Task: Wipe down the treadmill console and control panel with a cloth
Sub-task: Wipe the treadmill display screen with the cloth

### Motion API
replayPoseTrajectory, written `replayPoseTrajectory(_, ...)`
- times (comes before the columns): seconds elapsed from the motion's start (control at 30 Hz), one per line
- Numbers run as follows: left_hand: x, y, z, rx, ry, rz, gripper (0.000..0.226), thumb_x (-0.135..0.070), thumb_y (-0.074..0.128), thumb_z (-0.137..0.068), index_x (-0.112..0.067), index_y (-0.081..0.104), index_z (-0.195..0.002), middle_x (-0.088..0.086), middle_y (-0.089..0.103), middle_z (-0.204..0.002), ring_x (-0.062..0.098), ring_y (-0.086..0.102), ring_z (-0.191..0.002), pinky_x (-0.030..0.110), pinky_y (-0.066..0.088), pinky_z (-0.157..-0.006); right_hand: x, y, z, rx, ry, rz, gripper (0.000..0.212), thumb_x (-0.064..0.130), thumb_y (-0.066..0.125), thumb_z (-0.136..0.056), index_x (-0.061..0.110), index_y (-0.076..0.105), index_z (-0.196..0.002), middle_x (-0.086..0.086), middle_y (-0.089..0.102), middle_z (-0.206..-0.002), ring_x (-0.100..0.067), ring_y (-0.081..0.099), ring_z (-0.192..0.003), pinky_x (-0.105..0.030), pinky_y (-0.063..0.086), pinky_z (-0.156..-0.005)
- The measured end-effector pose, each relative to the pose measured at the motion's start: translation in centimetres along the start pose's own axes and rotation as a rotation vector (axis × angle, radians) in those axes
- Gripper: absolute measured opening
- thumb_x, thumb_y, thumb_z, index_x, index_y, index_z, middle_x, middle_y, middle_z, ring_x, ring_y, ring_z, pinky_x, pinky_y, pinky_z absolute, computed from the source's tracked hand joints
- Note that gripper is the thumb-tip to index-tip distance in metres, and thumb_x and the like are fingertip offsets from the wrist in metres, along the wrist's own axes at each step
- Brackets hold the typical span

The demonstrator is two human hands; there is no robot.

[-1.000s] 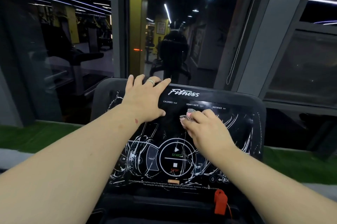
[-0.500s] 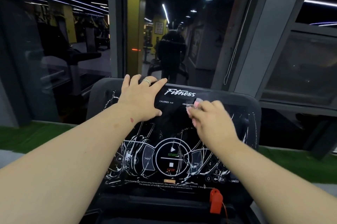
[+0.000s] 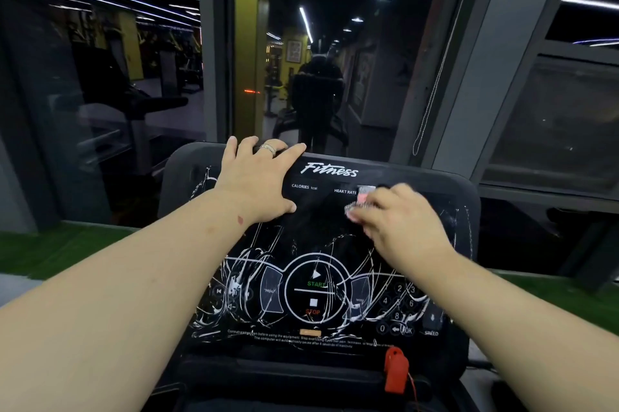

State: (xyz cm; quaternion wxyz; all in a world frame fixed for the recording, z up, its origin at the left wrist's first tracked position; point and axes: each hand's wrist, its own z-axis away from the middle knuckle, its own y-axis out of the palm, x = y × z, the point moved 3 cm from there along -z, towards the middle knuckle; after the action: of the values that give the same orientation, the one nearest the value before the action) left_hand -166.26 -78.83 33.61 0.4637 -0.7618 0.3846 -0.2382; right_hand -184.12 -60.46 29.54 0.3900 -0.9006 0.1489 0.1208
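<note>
Wiping the console's [image 3: 335, 237] far right, the right hand [image 3: 398, 227] grips the cloth [image 3: 363, 199]; left hand [image 3: 258, 182] rests flat, released. Next, probably the smeared near panel.

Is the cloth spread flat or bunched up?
Bunched: the cloth shows only as a small wad at the right hand's fingertips, against the console.

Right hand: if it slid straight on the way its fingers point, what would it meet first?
Probably the left hand: the right hand, holding the cloth on the console, points leftward across bare panel toward its thumb, though the angle is unclear.
</note>
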Motion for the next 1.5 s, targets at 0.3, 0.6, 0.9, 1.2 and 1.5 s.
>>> replayPoseTrajectory(0.3,-0.1,-0.1,0.1,0.004,0.001,-0.004,0.107,-0.072,0.07,-0.076,-0.05,0.005,-0.157,-0.014,0.026,-0.161,0.035,0.015,-0.152,0.059,0.001,-0.125,0.5,-0.1,0.0,0.015,0.007,-0.007,0.031,0.016,0.079,-0.074,0.031,0.078,-0.101,0.003,0.066,-0.094,-0.028,0.052,-0.077,-0.038,0.049,-0.066)
replayPoseTrajectory(0.6,-0.4,-0.3,0.2,0.019,-0.014,-0.018,0.108,-0.071,0.07,-0.076,-0.051,0.002,-0.157,-0.015,0.024,-0.161,0.035,0.013,-0.153,0.059,0.001,-0.125,-0.4,0.2,1.2,0.001,0.071,-0.048,0.036,0.016,0.084,-0.071,0.032,0.077,-0.103,0.005,0.067,-0.101,-0.027,0.056,-0.078,-0.04,0.053,-0.067)
replayPoseTrajectory(0.9,-2.5,-0.7,-0.2,0.1,0.002,-0.099,0.113,-0.072,0.063,-0.078,-0.039,-0.007,-0.16,-0.002,0.012,-0.17,0.047,0.006,-0.153,0.059,0.004,-0.124,-1.4,-1.1,0.2,-0.008,0.1,0.003,0.037,0.017,0.085,-0.065,0.032,0.078,-0.098,0.005,0.067,-0.094,-0.028,0.054,-0.074,-0.036,0.05,-0.064)
replayPoseTrajectory(1.2,-6.0,0.3,-1.0,-0.004,0.071,-0.126,0.121,-0.079,0.07,-0.068,-0.042,-0.001,-0.158,-0.001,0.025,-0.164,0.039,0.022,-0.148,0.056,0.008,-0.124,-1.5,-1.4,0.3,0.007,0.031,0.003,0.03,0.023,0.083,-0.073,0.035,0.077,-0.1,0.006,0.066,-0.092,-0.027,0.054,-0.076,-0.036,0.048,-0.063)
replayPoseTrajectory(1.5,-6.1,0.5,-1.0,-0.023,0.058,-0.121,0.12,-0.079,0.073,-0.066,-0.043,0.004,-0.158,-0.001,0.028,-0.161,0.037,0.027,-0.145,0.055,0.01,-0.124,-3.4,-1.8,0.7,0.019,0.083,0.02,0.034,0.022,0.085,-0.069,0.034,0.077,-0.1,0.004,0.066,-0.093,-0.029,0.055,-0.076,-0.038,0.049,-0.064)
